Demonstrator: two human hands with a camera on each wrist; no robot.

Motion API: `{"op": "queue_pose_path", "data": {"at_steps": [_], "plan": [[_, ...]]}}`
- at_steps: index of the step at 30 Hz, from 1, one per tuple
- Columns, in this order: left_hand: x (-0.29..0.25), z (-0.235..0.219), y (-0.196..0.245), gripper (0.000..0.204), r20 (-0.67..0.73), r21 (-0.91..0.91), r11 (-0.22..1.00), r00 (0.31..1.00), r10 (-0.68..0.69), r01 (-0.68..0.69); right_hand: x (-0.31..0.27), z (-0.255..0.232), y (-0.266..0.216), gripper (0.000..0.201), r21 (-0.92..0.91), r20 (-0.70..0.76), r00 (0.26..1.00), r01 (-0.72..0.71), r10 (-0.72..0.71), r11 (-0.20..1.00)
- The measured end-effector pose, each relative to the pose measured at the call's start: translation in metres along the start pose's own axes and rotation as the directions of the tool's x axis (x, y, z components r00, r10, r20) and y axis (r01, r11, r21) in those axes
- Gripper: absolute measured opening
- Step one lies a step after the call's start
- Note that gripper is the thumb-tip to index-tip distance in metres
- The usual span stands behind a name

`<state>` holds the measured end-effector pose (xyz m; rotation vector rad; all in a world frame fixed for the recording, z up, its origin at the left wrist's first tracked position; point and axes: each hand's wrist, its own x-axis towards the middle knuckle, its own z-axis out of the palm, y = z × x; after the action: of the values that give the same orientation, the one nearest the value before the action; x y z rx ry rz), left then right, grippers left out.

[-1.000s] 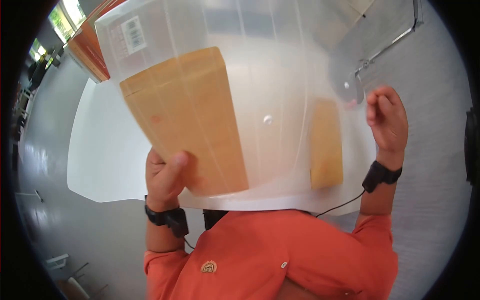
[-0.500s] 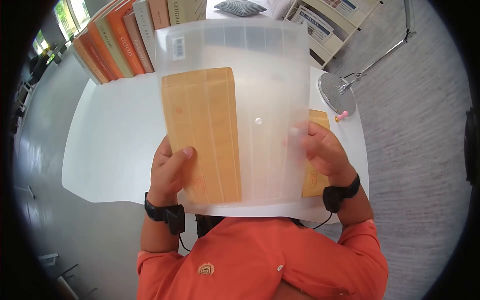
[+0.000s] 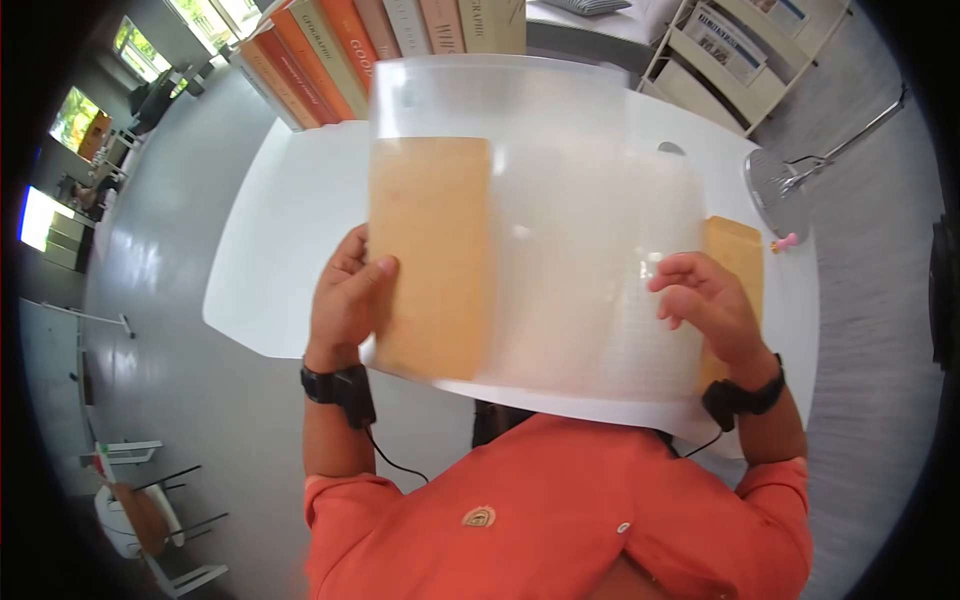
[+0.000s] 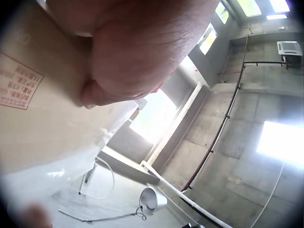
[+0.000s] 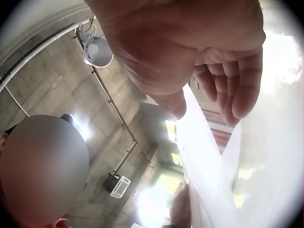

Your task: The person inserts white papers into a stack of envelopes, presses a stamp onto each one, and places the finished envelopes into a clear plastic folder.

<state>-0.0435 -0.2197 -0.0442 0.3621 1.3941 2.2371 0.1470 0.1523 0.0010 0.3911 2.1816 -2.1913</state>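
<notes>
A translucent plastic document folder (image 3: 560, 260) with a snap button is held up over the white table. Its left edge is gripped by my left hand (image 3: 345, 295), thumb on the front. A brown kraft envelope (image 3: 432, 260) shows in the folder's left half; its red printed stamp is visible in the left wrist view. At the folder's right side is my right hand (image 3: 712, 305), thumb and fingers apart. Two plastic layers (image 5: 204, 147) stand spread apart below that hand in the right wrist view. Beyond it, a second kraft envelope (image 3: 735, 245) lies on the table, partly covered.
Upright books (image 3: 340, 60) line the table's back left. At the right stand a desk lamp (image 3: 780, 185) and a small pink-handled object (image 3: 785, 243). A magazine rack (image 3: 740, 60) stands behind the white table (image 3: 280, 230).
My right hand came in from the right to the folder's edge, then moved slightly off with its fingers parted. The folder's right side now spreads wider. My left hand keeps its grip.
</notes>
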Motion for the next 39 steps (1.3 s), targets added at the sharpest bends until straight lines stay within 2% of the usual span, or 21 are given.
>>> {"op": "queue_pose_path", "data": {"at_steps": [4, 6, 10, 12, 13, 14, 15, 16, 17, 19, 20, 21, 22, 23, 24, 26, 27, 29, 32, 34, 39], "plan": [[0.004, -0.075, 0.048, 0.037, -0.088, 0.167, 0.981, 0.993, -0.079, 0.093, -0.014, -0.027, 0.012, 0.027, 0.017, -0.023, 0.999, 0.035, -0.035, 0.999], [0.010, -0.109, 0.063, 0.036, -0.150, 0.241, 0.956, 0.980, -0.132, 0.166, -0.024, -0.037, 0.017, 0.026, -0.028, -0.094, 0.995, 0.015, -0.018, 0.999], [0.022, -0.135, 0.078, 0.039, -0.290, 0.396, 0.862, 0.934, -0.209, 0.316, -0.040, -0.050, 0.020, 0.023, -0.054, -0.189, 0.981, 0.041, -0.050, 0.998], [0.032, -0.144, 0.080, 0.047, -0.421, 0.605, 0.679, 0.891, -0.171, 0.417, -0.050, -0.059, 0.022, 0.022, -0.073, -0.244, 0.967, 0.062, -0.078, 0.995], [0.034, -0.145, 0.079, 0.052, -0.433, 0.698, 0.601, 0.898, -0.080, 0.390, -0.055, -0.063, 0.022, 0.022, -0.103, -0.291, 0.951, 0.078, -0.106, 0.992], [0.036, -0.149, 0.079, 0.052, -0.430, 0.701, 0.596, 0.899, -0.085, 0.392, -0.058, -0.067, 0.022, 0.022, -0.098, -0.298, 0.949, 0.074, -0.101, 0.992], [0.037, -0.145, 0.082, 0.049, -0.376, 0.883, 0.342, 0.920, 0.108, 0.321, -0.062, -0.071, 0.021, 0.021, -0.164, -0.361, 0.925, 0.060, -0.117, 0.985], [0.039, -0.140, 0.082, 0.045, -0.254, 0.967, 0.039, 0.928, 0.271, 0.253, -0.067, -0.076, 0.022, 0.020, -0.229, -0.424, 0.895, 0.040, -0.137, 0.972], [0.035, -0.134, 0.080, 0.037, -0.098, 0.980, -0.127, 0.930, 0.355, 0.152, -0.069, -0.084, 0.028, 0.019, -0.271, -0.461, 0.874, 0.028, -0.155, 0.962], [0.022, -0.076, 0.079, 0.033, 0.156, 0.980, -0.174, 0.907, 0.390, -0.094, -0.065, -0.093, 0.036, 0.020, -0.372, -0.539, 0.819, -0.022, -0.197, 0.928], [0.016, -0.050, 0.073, 0.035, 0.270, 0.963, -0.113, 0.895, 0.357, -0.245, -0.068, -0.102, 0.040, 0.020, -0.468, -0.595, 0.765, -0.081, -0.246, 0.880], [0.012, -0.032, 0.065, 0.036, 0.307, 0.951, -0.138, 0.903, 0.300, -0.277, -0.069, -0.113, 0.044, 0.022, -0.563, -0.575, 0.761, -0.100, -0.302, 0.820], [0.010, -0.024, 0.055, 0.037, 0.347, 0.927, -0.227, 0.911, 0.223, -0.297, -0.068, -0.123, 0.049, 0.024, -0.651, -0.549, 0.759, -0.126, -0.351, 0.748], [0.010, -0.027, 0.043, 0.037, 0.355, 0.921, -0.224, 0.923, 0.147, -0.319, -0.067, -0.128, 0.055, 0.028, -0.625, -0.592, 0.736, -0.163, -0.328, 0.763], [0.009, -0.031, 0.033, 0.037, 0.283, 0.947, -0.178, 0.957, 0.065, -0.268, -0.067, -0.126, 0.057, 0.035, -0.640, -0.618, 0.711, -0.207, -0.335, 0.740], [0.014, -0.049, 0.010, 0.039, 0.261, 0.955, -0.135, 0.965, -0.037, -0.263, -0.064, -0.129, 0.059, 0.044, -0.641, -0.639, 0.714, -0.288, -0.287, 0.711], [0.015, -0.049, 0.007, 0.039, 0.254, 0.955, -0.151, 0.967, -0.022, -0.255, -0.063, -0.129, 0.059, 0.044, -0.636, -0.655, 0.697, -0.299, -0.293, 0.711], [0.016, -0.046, 0.007, 0.040, 0.255, 0.951, -0.180, 0.967, -0.002, -0.251, -0.062, -0.129, 0.060, 0.048, -0.566, -0.645, 0.757, -0.382, -0.104, 0.731], [0.017, -0.034, 0.016, 0.037, 0.203, 0.957, -0.210, 0.979, 0.002, -0.198, -0.062, -0.124, 0.050, 0.048, -0.459, -0.625, 0.781, -0.361, -0.006, 0.812], [0.015, -0.007, 0.018, 0.034, 0.280, 0.932, -0.253, 0.959, 0.051, -0.259, -0.062, -0.128, 0.058, 0.045, -0.459, -0.602, 0.797, -0.306, -0.039, 0.834], [0.019, 0.077, 0.007, 0.033, 0.521, 0.852, -0.116, 0.849, 0.093, -0.510, -0.064, -0.139, 0.071, 0.032, -0.399, -0.532, 0.843, -0.170, -0.077, 0.901]]}}
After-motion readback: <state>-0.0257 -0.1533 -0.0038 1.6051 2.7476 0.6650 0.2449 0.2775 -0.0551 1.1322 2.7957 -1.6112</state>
